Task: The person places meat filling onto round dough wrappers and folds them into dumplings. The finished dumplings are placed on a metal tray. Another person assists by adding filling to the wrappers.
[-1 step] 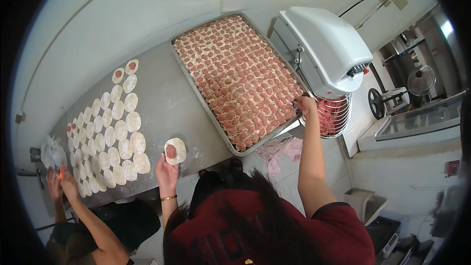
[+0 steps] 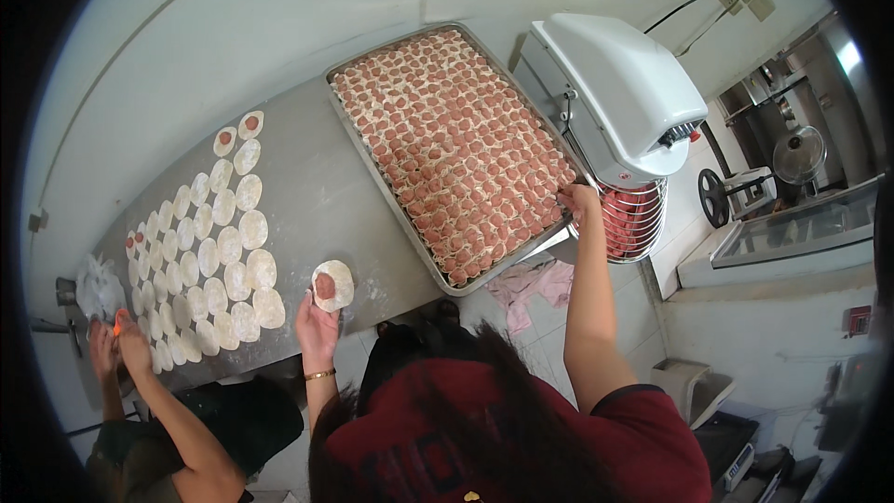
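Observation:
A round dough wrapper [image 2: 342,280] with a lump of pinkish meat filling [image 2: 325,286] rests on the fingers of my left hand [image 2: 318,324], just over the near edge of the worktable. My right hand [image 2: 583,202] is stretched out to the right rim of a big metal tray [image 2: 407,223]. Its fingers are closed there, beside the outermost dumplings; whether they grip the rim or a dumpling is hidden. Rows of small open-topped dumplings [image 2: 456,140] with meat showing fill the tray.
Flat dough rounds [image 2: 223,209] lie in rows on the grey worktable [image 2: 307,186]; a few carry meat. At left, a co-worker's hands [image 2: 130,345] hold something orange. A white mixer [image 2: 615,93] with a wire guard over red meat stands beyond the tray. A pink cloth [image 2: 531,291] hangs below it.
The fingers of my right hand have shifted very slightly at the tray's rim. My left hand and the filled wrapper look the same.

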Available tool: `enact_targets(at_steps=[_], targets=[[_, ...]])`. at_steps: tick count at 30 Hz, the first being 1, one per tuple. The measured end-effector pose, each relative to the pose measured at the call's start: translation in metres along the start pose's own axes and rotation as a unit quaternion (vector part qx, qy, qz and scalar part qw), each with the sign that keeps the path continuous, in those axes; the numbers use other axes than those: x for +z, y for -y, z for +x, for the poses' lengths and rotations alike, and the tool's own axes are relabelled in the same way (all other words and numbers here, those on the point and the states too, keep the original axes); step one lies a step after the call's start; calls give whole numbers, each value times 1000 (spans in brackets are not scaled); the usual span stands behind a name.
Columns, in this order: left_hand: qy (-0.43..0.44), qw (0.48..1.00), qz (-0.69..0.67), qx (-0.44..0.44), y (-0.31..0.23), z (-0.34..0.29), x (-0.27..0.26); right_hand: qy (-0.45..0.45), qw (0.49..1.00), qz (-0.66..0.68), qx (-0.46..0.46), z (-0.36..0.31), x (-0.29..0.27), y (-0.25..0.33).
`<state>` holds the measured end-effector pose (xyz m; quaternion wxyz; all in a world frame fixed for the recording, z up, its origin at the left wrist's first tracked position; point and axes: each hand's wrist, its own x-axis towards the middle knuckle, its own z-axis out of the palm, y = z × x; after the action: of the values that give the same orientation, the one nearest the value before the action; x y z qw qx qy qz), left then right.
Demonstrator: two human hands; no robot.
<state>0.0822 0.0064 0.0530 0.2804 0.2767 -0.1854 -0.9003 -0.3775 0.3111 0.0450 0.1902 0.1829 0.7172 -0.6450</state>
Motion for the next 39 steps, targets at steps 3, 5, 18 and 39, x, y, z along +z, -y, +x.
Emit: enact_targets(at_steps=[3, 5, 18, 39], targets=[[-1, 1000, -6, -8, -2, 2, -3, -11, 1000, 19, -9, -2, 3, -5], [39, 999, -17, -11, -4, 7, -6, -5, 999, 30, -22, 3, 3, -4], [21, 999, 15, -45, -3, 10, 11, -21, 894, -304, -328, -85, 57, 22], [-68, 878, 461, 114, 48, 33, -1, 456, 860, -176, -144, -211, 212, -142]])
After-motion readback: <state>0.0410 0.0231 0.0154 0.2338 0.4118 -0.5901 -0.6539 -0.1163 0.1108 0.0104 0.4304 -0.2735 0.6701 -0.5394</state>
